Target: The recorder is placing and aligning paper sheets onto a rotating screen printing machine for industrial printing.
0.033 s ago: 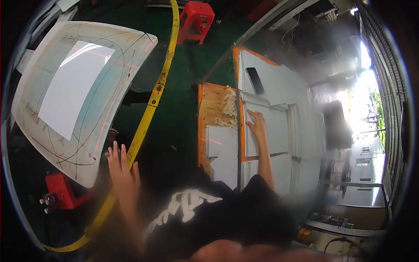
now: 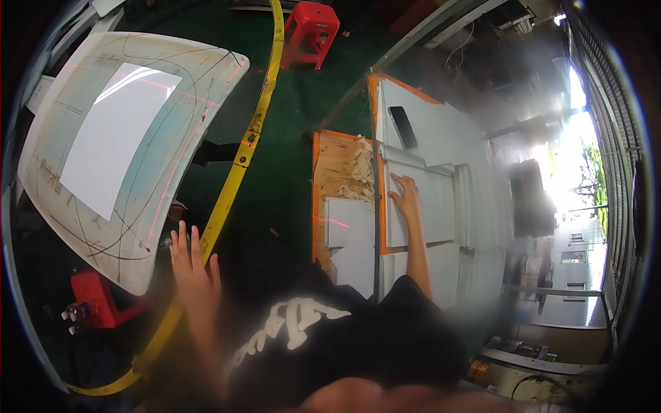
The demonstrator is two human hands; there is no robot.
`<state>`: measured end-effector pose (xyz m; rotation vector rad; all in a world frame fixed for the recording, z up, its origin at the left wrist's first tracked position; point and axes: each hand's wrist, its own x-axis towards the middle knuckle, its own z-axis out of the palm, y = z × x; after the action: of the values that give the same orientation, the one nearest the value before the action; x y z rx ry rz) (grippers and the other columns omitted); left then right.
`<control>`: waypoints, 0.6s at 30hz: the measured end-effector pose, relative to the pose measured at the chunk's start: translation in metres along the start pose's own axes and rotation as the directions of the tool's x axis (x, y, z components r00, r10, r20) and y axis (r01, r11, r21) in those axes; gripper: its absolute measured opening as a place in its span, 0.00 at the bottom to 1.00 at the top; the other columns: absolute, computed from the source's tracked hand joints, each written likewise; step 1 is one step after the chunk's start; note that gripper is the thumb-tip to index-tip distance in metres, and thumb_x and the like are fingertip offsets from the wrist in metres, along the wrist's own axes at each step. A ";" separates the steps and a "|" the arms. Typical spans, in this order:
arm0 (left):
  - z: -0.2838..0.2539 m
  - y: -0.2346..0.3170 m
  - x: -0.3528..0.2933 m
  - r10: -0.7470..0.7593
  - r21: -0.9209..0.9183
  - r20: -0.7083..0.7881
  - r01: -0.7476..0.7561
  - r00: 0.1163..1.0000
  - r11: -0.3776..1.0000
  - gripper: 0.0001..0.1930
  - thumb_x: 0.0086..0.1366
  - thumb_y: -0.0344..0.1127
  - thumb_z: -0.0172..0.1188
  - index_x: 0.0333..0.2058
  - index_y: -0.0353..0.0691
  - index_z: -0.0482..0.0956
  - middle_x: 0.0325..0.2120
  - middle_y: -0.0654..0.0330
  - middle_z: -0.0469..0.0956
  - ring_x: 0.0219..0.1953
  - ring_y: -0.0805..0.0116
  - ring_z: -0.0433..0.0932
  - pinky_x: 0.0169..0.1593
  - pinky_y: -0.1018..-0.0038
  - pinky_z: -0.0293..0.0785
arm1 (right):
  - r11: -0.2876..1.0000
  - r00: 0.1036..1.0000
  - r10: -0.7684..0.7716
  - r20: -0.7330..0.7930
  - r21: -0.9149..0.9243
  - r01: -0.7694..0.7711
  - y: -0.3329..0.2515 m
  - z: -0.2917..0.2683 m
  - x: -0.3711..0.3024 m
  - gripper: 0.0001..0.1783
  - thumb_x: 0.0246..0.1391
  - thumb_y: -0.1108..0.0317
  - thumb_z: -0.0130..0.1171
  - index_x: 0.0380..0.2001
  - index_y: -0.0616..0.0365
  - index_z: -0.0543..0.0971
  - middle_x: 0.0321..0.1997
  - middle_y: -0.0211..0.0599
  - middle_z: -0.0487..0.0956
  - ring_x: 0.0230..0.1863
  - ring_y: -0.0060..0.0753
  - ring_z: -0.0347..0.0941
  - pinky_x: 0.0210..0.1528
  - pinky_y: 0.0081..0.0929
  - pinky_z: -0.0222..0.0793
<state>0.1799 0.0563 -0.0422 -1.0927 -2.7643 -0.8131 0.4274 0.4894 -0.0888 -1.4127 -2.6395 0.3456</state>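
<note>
My left hand (image 2: 195,265) is open, its fingers stretched out, over the yellow curved metal bar (image 2: 231,196); whether it touches the bar I cannot tell. Just beyond its fingertips is the lower right edge of a large curved, pale panel (image 2: 148,162) with dark drawn lines. On that panel lies a white sheet (image 2: 113,141) with red laser lines crossing it. My right hand (image 2: 406,195) lies open on a stack of white sheets (image 2: 430,206), thumb and fingers apart, holding nothing. A dark phone (image 2: 402,126) rests on the sheets farther off.
A wooden shelf with orange edges (image 2: 316,172) holds crumpled pale scraps (image 2: 363,165) and more white sheets (image 2: 351,224). One red stool (image 2: 310,34) stands at the far side. Another red stool (image 2: 103,303) at the lower left bears several bottles (image 2: 76,313).
</note>
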 end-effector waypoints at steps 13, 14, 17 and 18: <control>0.000 0.009 -0.002 -0.008 -0.013 0.031 0.008 0.999 1.000 0.30 0.61 0.29 0.53 0.63 0.42 0.58 0.65 0.52 0.54 0.68 0.50 0.50 0.67 0.55 0.48 | 0.995 0.994 -0.080 -0.079 0.060 0.085 0.013 0.000 0.003 0.27 0.36 0.69 0.71 0.46 0.48 0.79 0.51 0.44 0.74 0.55 0.46 0.68 0.56 0.35 0.64; -0.001 0.009 -0.002 0.008 0.009 0.032 -0.009 0.999 1.000 0.30 0.62 0.30 0.53 0.63 0.40 0.58 0.65 0.51 0.54 0.67 0.48 0.52 0.66 0.55 0.50 | 0.993 0.993 -0.089 -0.081 0.073 0.095 0.014 0.000 0.004 0.27 0.37 0.69 0.70 0.46 0.49 0.79 0.51 0.44 0.74 0.55 0.46 0.68 0.57 0.35 0.64; 0.000 0.011 -0.002 0.020 0.029 0.037 -0.021 0.999 0.999 0.29 0.62 0.31 0.54 0.62 0.38 0.59 0.64 0.50 0.55 0.66 0.46 0.53 0.65 0.54 0.53 | 0.989 0.988 -0.104 -0.114 0.090 0.114 0.008 -0.003 0.001 0.25 0.39 0.69 0.68 0.46 0.52 0.78 0.48 0.44 0.75 0.53 0.46 0.70 0.55 0.35 0.65; 0.000 0.011 -0.003 0.019 0.026 0.039 -0.020 0.999 0.999 0.29 0.62 0.31 0.54 0.62 0.38 0.59 0.64 0.50 0.55 0.66 0.46 0.54 0.65 0.54 0.53 | 0.988 0.983 -0.108 -0.148 0.094 0.122 0.005 -0.004 -0.001 0.24 0.41 0.69 0.67 0.46 0.53 0.78 0.46 0.44 0.76 0.51 0.47 0.71 0.53 0.35 0.66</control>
<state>0.1890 0.0613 -0.0376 -1.1415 -2.7823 -0.7588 0.4330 0.4925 -0.0862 -1.2009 -2.5355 0.3482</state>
